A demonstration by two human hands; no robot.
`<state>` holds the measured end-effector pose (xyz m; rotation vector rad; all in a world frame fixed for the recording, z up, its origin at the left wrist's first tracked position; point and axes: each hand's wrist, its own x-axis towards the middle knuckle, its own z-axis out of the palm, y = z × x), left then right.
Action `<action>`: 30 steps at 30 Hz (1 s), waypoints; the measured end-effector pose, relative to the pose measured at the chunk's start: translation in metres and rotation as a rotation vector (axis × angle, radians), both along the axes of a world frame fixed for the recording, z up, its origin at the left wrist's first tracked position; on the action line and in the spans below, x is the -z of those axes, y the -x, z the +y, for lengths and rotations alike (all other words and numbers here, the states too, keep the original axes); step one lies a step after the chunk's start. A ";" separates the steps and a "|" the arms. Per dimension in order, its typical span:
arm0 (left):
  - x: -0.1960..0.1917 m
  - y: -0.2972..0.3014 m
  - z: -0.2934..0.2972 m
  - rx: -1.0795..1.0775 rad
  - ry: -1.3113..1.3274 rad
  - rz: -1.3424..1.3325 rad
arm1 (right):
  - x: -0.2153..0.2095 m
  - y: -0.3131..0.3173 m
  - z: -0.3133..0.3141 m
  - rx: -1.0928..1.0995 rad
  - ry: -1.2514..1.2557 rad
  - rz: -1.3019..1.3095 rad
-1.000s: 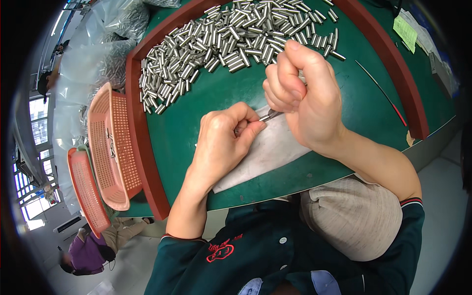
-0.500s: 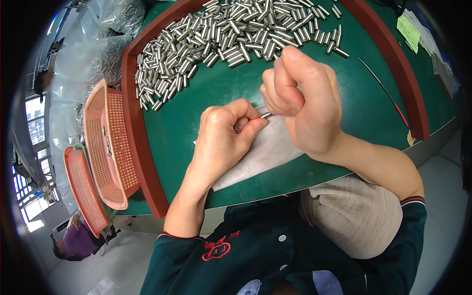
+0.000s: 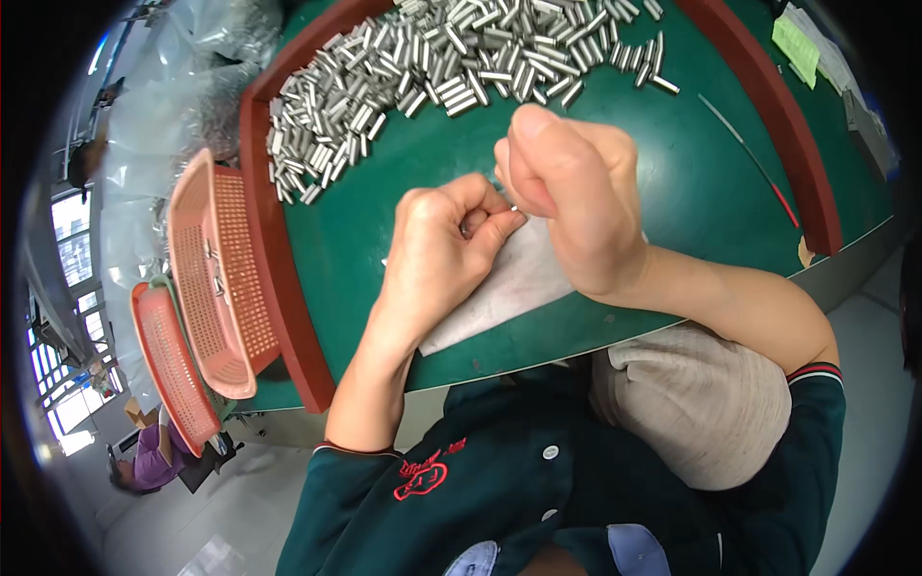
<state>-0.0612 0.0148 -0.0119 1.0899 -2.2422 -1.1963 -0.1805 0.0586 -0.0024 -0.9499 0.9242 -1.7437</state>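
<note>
My left hand [image 3: 437, 245] pinches a small shiny metal pin [image 3: 516, 208] between thumb and forefinger; only its end shows. My right hand [image 3: 576, 192] is closed in a fist close beside it, thumb uppermost. Whatever the fist holds, if anything, is hidden by its fingers. Beneath both hands a whitish cloth [image 3: 499, 288] lies on the green tabletop [image 3: 663, 221]. Beyond them spreads a large heap of short silver metal pins [image 3: 432, 67].
A red-brown wooden rim [image 3: 279, 288] borders the work area. Left of it stand a pink plastic basket [image 3: 254, 298] holding a few pieces, another reddish basket [image 3: 173, 365] and clear plastic bags [image 3: 144, 154]. On the right lie a thin red-ended rod [image 3: 749, 154] and papers [image 3: 795, 53].
My right fist has shifted slightly left and down, nearer my left hand. Less of the pin shows at the left fingertips. The whole view has tilted a little.
</note>
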 end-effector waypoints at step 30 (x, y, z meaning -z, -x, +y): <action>-0.053 -0.075 -0.030 -0.342 0.709 -0.182 | 0.006 0.009 0.001 -0.044 -0.062 -0.109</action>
